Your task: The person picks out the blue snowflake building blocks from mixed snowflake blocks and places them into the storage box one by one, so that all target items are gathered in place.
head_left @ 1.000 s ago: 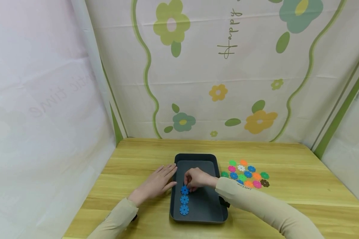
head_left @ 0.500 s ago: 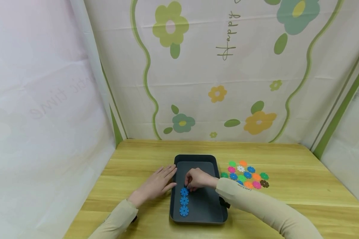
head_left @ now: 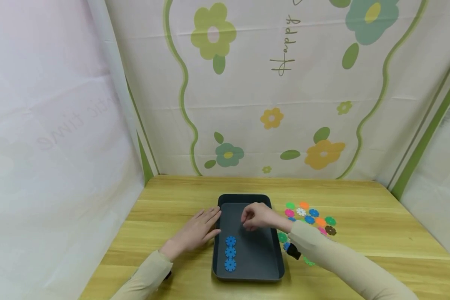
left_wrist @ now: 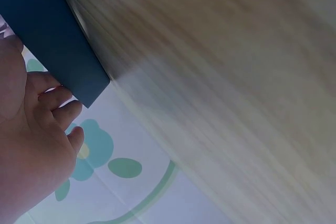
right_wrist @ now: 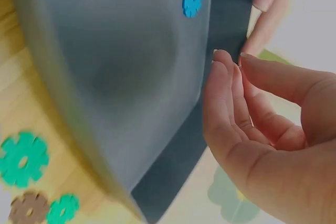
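A dark grey rectangular tray (head_left: 256, 258) lies on the wooden table. Inside, along its left side, 3 blue notched plastic discs (head_left: 230, 252) form a touching column; part of it shows at the top of the right wrist view. My left hand (head_left: 193, 231) rests at the tray's left wall, fingers extended; in the left wrist view, its fingers (left_wrist: 67, 113) lie by the outer wall (left_wrist: 58, 40). My right hand (head_left: 260, 216) hovers over the tray's middle, bent fingers (right_wrist: 220, 103) near the thumb, nothing visible between them.
Right of the tray lie several loose notched discs in green, orange, pink, white, blue and brown, such as a white disc (head_left: 301, 212). My right sleeve (head_left: 322, 246) covers some of them. A flower-print cloth wall (head_left: 247, 125) stands behind the table.
My right hand has let go of the top blue disc and lifted away to the right and back. The column stays in place. My left hand has not visibly moved.
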`<state>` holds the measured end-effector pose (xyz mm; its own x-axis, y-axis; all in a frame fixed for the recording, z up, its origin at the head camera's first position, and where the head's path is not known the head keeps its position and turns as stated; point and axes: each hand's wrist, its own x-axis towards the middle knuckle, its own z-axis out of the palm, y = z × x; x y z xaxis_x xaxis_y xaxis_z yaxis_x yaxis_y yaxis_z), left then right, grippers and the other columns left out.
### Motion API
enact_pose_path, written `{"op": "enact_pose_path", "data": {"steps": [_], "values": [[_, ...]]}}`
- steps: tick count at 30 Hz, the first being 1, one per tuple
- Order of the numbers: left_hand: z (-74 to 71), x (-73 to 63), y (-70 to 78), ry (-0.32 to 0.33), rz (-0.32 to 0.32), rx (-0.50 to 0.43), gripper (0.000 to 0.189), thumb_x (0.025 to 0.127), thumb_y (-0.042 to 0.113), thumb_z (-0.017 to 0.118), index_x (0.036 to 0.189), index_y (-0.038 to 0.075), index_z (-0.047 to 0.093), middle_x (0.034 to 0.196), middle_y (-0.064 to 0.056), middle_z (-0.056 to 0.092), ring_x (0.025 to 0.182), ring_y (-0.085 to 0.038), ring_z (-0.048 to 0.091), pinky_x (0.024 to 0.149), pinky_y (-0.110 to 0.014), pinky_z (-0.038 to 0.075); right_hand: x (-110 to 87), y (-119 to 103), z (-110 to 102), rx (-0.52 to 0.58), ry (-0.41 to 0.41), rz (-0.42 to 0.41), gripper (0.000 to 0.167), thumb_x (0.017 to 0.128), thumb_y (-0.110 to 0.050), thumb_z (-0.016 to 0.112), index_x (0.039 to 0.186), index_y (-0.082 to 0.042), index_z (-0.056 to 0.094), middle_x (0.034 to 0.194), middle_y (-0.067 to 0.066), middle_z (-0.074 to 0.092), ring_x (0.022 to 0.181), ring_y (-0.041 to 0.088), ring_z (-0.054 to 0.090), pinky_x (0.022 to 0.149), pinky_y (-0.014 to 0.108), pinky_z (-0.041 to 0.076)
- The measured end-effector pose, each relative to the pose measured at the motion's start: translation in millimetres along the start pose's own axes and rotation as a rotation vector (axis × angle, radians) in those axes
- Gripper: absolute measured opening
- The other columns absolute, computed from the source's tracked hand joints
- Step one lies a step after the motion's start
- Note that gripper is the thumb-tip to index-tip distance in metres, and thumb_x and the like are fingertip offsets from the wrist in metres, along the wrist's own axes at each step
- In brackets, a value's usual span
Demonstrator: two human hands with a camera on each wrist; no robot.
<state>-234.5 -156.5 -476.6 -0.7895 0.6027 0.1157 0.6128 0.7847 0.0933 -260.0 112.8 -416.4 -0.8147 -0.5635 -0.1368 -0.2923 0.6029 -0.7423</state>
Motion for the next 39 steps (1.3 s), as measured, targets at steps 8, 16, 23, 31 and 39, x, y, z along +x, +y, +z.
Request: {"op": "enact_pose_path", "data": {"steps": [8, 16, 23, 31, 39], "values": [[1.2, -0.7, 0.0, 0.021, 0.021, 0.001, 0.065, 0.105, 0.047, 0.042, 0.155, 0.007, 0.034, 0.162, -0.008, 0.033, 0.150, -0.027, 0.034, 0.124, -0.049, 0.028, -36.4, 15, -29, 0.044, 0.022, -0.040, 0.014, 0.093, -0.007, 0.066, 0.101, 0.005, 0.066, 0.090, 0.015, 0.070, 0.081, 0.031, 0.071, 0.072, 0.039, 0.062], [-0.4, -1.6, -0.7, 0.011, 0.007, 0.004, 0.064, 0.104, 0.046, 0.043, 0.155, 0.008, 0.033, 0.163, -0.007, 0.032, 0.151, -0.026, 0.032, 0.124, -0.049, 0.027, -72.2, 42, -42, 0.081, 0.060, -0.004, 0.015, 0.096, -0.009, 0.063, 0.103, 0.004, 0.063, 0.091, 0.014, 0.066, 0.076, 0.027, 0.067, 0.064, 0.036, 0.058], [-0.7, -0.8, 0.3, 0.003, 0.011, 0.004, 0.065, 0.104, 0.047, 0.043, 0.156, 0.009, 0.032, 0.163, -0.006, 0.031, 0.151, -0.025, 0.032, 0.124, -0.049, 0.028, -97.0, 75, -50, 0.035, 0.091, 0.007, 0.013, 0.095, -0.010, 0.064, 0.098, 0.003, 0.064, 0.086, 0.015, 0.066, 0.069, 0.023, 0.063, 0.060, 0.034, 0.056], [-0.1, 0.2, 1.1, -0.006, 0.006, 0.008, 0.065, 0.105, 0.047, 0.042, 0.156, 0.009, 0.031, 0.164, -0.006, 0.029, 0.152, -0.024, 0.030, 0.125, -0.048, 0.027, -122.4, 104, -55, -0.152, 0.197, 0.037, 0.012, 0.087, -0.010, 0.072, 0.090, -0.001, 0.066, 0.082, 0.004, 0.067, 0.068, 0.002, 0.056, 0.056, 0.020, 0.050], [0.1, -0.1, 0.7, 0.009, 0.017, 0.006, 0.064, 0.104, 0.045, 0.044, 0.155, 0.008, 0.034, 0.163, -0.007, 0.032, 0.151, -0.026, 0.033, 0.124, -0.049, 0.028, -134.5, 116, -52, -0.261, 0.215, 0.131, 0.014, 0.083, -0.012, 0.077, 0.086, -0.006, 0.064, 0.081, 0.000, 0.064, 0.070, 0.003, 0.055, 0.059, 0.019, 0.049]]}}
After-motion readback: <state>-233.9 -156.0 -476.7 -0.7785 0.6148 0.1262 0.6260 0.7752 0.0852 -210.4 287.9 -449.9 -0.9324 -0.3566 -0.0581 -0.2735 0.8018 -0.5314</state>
